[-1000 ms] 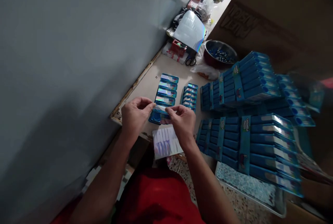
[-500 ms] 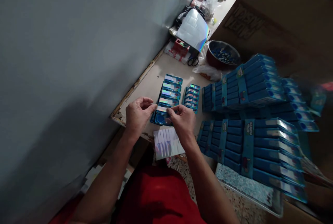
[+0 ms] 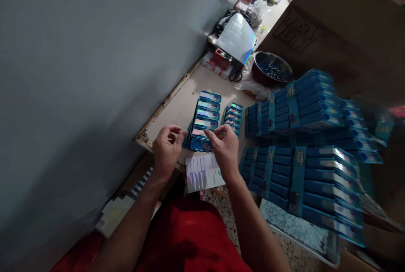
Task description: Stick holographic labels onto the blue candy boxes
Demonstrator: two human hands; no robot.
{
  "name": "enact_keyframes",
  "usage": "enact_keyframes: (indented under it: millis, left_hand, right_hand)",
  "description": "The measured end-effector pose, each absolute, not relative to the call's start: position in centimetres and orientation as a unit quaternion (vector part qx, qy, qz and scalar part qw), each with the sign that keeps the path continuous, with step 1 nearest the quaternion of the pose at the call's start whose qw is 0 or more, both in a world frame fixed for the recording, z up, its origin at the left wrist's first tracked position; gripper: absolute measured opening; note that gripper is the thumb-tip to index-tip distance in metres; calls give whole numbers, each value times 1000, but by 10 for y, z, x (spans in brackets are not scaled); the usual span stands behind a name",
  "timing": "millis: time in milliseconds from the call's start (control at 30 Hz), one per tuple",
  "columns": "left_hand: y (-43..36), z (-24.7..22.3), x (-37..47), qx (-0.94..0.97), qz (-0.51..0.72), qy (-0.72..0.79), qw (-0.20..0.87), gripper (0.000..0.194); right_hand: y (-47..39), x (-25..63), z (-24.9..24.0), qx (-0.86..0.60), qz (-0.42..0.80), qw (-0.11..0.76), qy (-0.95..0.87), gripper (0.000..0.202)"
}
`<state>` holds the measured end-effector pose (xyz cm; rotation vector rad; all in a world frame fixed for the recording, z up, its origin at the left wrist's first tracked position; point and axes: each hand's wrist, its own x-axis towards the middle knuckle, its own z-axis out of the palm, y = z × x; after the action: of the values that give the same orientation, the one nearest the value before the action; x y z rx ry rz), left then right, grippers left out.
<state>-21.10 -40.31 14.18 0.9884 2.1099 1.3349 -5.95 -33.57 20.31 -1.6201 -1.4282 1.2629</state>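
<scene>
My left hand (image 3: 168,149) is beside the left edge of a fanned stack of blue printed cards (image 3: 207,124), its thumb and forefinger curled together in a pinch. Anything between those fingertips is too small to make out. My right hand (image 3: 226,149) is bent over the stack's lower right part, thumb tip by the silver strip (image 3: 198,133) on a lower card. Its fingers are also drawn together, and what they hold, if anything, is hidden. Shiny strips show on the other cards. Just below lies a pale sheet of strip stickers (image 3: 202,175), partly behind my right wrist.
A smaller row of blue cards (image 3: 234,114) lies right of the stack. Banded blue packs (image 3: 319,187) are piled further right, above a metal tray (image 3: 332,251). Behind stand a metal bowl (image 3: 257,59), scissors (image 3: 236,76) and a silvery sheet (image 3: 236,38). A wall (image 3: 95,52) rises left.
Both hands have moved apart: the left has drawn back leftward off the card and the right has shifted slightly right. More of the silver strip and lower card shows between them.
</scene>
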Motion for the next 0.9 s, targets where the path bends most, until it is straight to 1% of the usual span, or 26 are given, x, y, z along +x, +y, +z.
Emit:
enact_keyframes:
  millis: [67, 133, 233, 267, 400, 500, 567, 633, 667, 700, 733, 800, 833, 867, 900]
  left_hand:
    - [-411, 150, -204, 439, 488, 719, 231, 26]
    - [-416, 154, -199, 501, 484, 688, 205, 28]
    - [-422, 155, -195, 520, 471, 699, 137, 26]
    - [-425, 155, -194, 512, 466, 711, 120, 23]
    - [-439, 154, -187, 517, 435, 731, 97, 14]
    - [-445, 154, -181, 534, 421, 724, 118, 21]
    - [-447, 156, -178, 498, 442, 733, 140, 19]
    - [-448, 162, -175, 420, 486, 740, 201, 17]
    - [-449, 167, -174, 369, 512, 731, 257, 20]
    - [-450, 172, -174, 314, 537, 708, 333, 27]
    - [-450, 178, -173, 257, 559, 667, 419, 39]
    - [-450, 189, -173, 152, 594, 552, 565, 67]
    - [-450, 193, -174, 116, 609, 502, 603, 78]
    - [-449, 197, -175, 93, 623, 469, 619, 83]
    - [-449, 200, -176, 79, 634, 457, 619, 83]
  right_hand:
    - [-334, -61, 201, -592, 535, 320, -511, 41]
    - [-333, -58, 203, -561, 587, 322, -487, 45]
    - [-337, -47, 214, -507, 650, 316, -469, 55]
    - [-340, -43, 218, -494, 661, 318, -468, 55]
    - [-359, -34, 233, -485, 646, 354, -471, 38]
    - [-367, -33, 235, -489, 631, 378, -470, 32]
    - [-365, -33, 235, -477, 634, 381, -474, 32]
    - [-362, -33, 236, -450, 662, 372, -470, 32]
    - [-360, -32, 237, -431, 686, 363, -461, 32]
    - [-359, -31, 239, -410, 713, 352, -447, 32]
    - [-358, -31, 241, -390, 739, 340, -431, 32]
    - [-358, -31, 245, -362, 780, 317, -400, 31]
    - [-359, -31, 246, -358, 791, 310, -388, 31]
    - [-360, -31, 246, -360, 797, 305, -378, 31]
    - [-360, -31, 245, -364, 799, 303, -370, 30]
